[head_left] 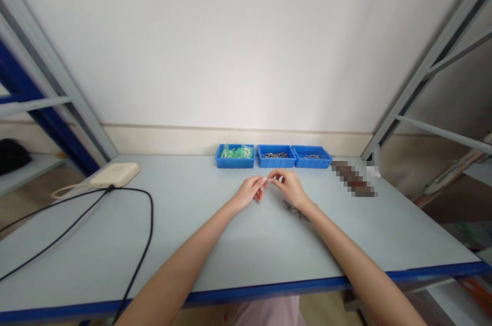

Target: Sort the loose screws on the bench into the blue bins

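Observation:
My left hand [250,192] and my right hand [289,186] meet above the middle of the table, fingertip to fingertip. Both are closed in a pinch on something small and pale between them, too tiny to name. Just behind them stand blue bins in a row. The left bin [235,163] holds green and white packets, while thin metal pieces lie in the middle bin [277,162]. Fewer such pieces show in the right bin [313,163]. A dark cluster of small pieces [295,210] lies on the table, partly hidden by my right wrist.
The grey table [184,233] has a blue front edge. At its left lie a cream-coloured flat box [115,174] and a looping black cable [151,213]. A blurred-out brown item [353,180] rests at the right. Metal frame posts flank both sides, with a wall behind.

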`<state>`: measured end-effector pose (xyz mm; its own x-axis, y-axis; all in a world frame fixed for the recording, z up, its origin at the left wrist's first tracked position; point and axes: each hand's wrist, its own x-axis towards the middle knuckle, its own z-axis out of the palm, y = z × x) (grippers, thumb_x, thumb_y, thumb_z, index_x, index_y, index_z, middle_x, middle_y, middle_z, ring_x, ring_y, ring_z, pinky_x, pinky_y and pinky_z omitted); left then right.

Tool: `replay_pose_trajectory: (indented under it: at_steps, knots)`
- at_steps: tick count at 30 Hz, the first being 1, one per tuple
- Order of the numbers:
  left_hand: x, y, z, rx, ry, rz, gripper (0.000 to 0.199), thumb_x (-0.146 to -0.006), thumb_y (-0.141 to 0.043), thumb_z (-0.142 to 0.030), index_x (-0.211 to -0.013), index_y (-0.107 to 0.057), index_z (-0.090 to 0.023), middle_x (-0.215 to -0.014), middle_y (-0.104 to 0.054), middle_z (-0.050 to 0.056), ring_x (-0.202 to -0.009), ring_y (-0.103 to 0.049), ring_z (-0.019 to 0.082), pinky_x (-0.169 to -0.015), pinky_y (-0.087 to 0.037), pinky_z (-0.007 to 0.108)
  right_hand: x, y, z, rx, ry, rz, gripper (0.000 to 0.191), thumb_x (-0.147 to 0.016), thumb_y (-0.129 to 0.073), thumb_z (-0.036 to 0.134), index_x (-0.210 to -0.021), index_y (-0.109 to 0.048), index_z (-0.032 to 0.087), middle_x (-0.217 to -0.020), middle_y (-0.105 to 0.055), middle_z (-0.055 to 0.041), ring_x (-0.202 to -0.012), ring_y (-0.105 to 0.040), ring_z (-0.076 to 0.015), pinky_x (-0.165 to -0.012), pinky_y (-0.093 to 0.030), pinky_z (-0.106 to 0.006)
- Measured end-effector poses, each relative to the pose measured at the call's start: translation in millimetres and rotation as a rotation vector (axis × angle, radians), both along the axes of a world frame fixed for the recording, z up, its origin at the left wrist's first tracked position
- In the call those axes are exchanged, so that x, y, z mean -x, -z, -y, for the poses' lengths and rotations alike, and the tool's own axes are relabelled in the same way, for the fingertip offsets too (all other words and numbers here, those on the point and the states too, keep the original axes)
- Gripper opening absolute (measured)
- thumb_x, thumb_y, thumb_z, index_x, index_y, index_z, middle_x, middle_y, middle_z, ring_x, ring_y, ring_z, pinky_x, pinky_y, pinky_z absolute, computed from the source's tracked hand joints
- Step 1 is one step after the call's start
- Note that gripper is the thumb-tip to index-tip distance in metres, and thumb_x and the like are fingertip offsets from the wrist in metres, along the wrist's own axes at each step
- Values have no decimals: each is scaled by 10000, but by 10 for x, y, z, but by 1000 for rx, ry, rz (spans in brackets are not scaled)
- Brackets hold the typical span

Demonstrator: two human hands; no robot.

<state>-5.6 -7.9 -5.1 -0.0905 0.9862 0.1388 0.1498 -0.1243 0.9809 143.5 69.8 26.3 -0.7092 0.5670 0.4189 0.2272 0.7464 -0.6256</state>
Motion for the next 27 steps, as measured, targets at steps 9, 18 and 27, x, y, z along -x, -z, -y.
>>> replay_pose_trajectory:
  at_steps: [9, 18, 27]
  knots:
    - [-58, -12, -2, -9, 18, -19, 338, -774, -494, -476, -696, -524, -148, -458, -474, -50, -390, -437, 74, -415, -357, 188, -94, 195, -20, 101, 91, 43, 209, -803, -514, 348, -846, -649, 195, -832, -682, -32, -693, -584, -157, -665, -409, -256]
    - [-57, -49, 7, -6, 3, -14, 329, -774, -491, -459, -663, -515, -149, -450, -461, -49, -384, -429, 71, -396, -339, 181, -50, 189, 48, 147, 118, 52, 243, -825, -475, 355, -753, -632, 185, -719, -658, -12, -568, -532, -128, -619, -377, -236]
    - [-94, -68, 36, -46, -48, -65, 353, -774, -473, -492, -678, -521, -155, -452, -465, -48, -374, -419, 77, -398, -331, 194, -41, 177, 61, 163, 141, 11, 226, -813, -497, 368, -744, -615, 188, -677, -641, -5, -572, -531, -136, -591, -365, -231]
